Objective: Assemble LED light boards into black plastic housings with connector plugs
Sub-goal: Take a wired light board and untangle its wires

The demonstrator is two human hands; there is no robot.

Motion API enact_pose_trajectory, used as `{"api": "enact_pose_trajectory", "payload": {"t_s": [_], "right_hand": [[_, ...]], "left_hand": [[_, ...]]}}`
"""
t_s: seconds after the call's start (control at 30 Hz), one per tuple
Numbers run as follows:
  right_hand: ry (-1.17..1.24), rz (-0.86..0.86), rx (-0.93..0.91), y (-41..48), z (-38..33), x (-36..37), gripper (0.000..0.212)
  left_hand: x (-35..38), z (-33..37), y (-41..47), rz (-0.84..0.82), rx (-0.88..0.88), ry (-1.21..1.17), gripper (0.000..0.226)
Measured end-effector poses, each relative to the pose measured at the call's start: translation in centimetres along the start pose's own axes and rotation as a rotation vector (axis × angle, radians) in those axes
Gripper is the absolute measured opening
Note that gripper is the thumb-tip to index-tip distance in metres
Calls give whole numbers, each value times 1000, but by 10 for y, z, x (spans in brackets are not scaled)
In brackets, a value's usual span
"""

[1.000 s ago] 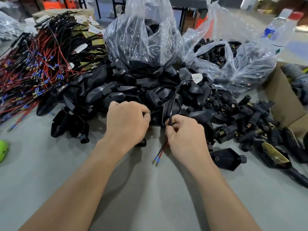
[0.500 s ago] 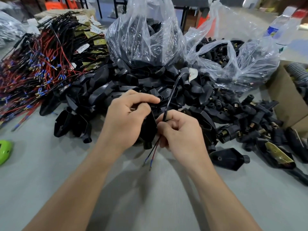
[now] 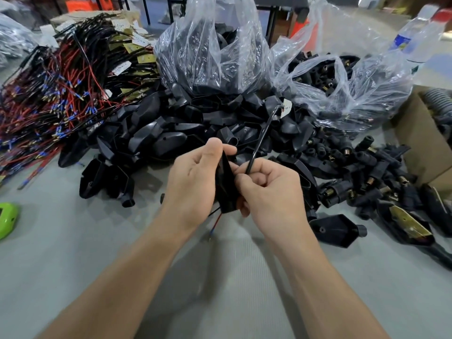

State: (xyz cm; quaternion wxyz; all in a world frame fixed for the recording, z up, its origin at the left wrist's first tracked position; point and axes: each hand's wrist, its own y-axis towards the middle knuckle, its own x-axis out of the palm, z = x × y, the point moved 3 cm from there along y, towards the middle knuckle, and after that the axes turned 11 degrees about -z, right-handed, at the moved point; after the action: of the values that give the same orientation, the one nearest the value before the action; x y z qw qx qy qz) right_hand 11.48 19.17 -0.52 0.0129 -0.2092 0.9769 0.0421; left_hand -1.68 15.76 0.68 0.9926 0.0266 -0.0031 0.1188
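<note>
At frame centre, the left hand grips a black housing, fingers curled round it; the right hand pinches the black cable just above. Feeding it straight, with the housing held steady, should avoid snagging.

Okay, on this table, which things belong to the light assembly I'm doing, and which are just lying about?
Job: left hand, gripping a black plastic housing; right hand, pinching a black sheathed cable; heap of red and black wired boards; clear bag of black connector plugs.
Lying about: green plastic object; clear plastic water bottle; brown cardboard box.
</note>
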Motion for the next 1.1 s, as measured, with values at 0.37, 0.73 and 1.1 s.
{"api": "enact_pose_trajectory", "payload": {"t_s": [0.37,0.73,1.1], "right_hand": [[139,143,-166,2,-23,-36,20],[186,52,-109,1,-16,-27,17],[106,-166,-134,0,-21,-21,23]], "left_hand": [[-19,3,6,-268,-138,72,21],[-4,-3,3,-492,-128,81,33],[-8,-1,5,-275,-155,-44,24]]}}
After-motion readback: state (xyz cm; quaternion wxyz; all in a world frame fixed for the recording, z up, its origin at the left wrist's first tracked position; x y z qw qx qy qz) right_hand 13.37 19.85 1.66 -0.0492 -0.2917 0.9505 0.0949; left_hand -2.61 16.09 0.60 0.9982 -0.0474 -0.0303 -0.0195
